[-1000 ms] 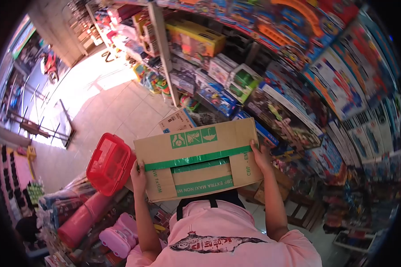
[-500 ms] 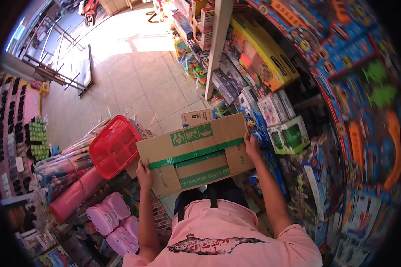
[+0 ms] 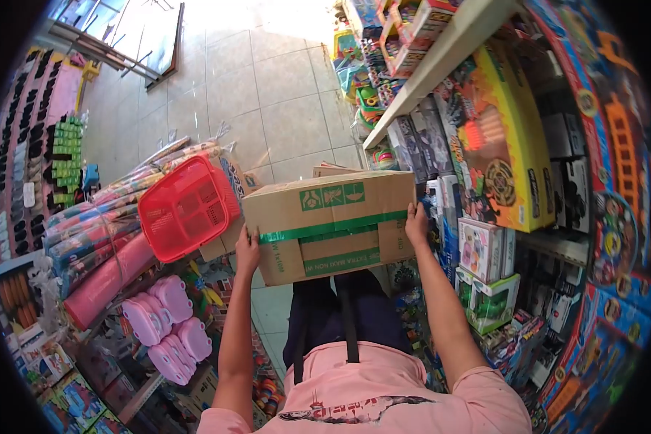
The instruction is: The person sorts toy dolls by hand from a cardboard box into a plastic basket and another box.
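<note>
Between my two hands is a brown cardboard box (image 3: pixel 336 244) with green tape, printed symbols and green lettering on its sides. My left hand (image 3: pixel 247 249) grips its left end, and my right hand (image 3: pixel 417 226) grips the right end. The box is held out in front of my body, a little tilted, with its right end higher. Its far side and underside are hidden. Just left of the box, a red plastic basket (image 3: pixel 184 210) sits close to my left hand.
Rolled, wrapped goods (image 3: pixel 123 195) and pink plastic cases (image 3: pixel 170 322) line the left. Shelves of boxed toys, among them a large yellow box (image 3: pixel 503 145), fill the right behind a pale post (image 3: pixel 441 72). Ahead lies a tiled floor (image 3: pixel 267 79) with a metal-framed rack (image 3: pixel 148 43).
My view has tilted further down and shifted. The box now shows more of its upper face and sits slightly higher in view, still held at both ends.
</note>
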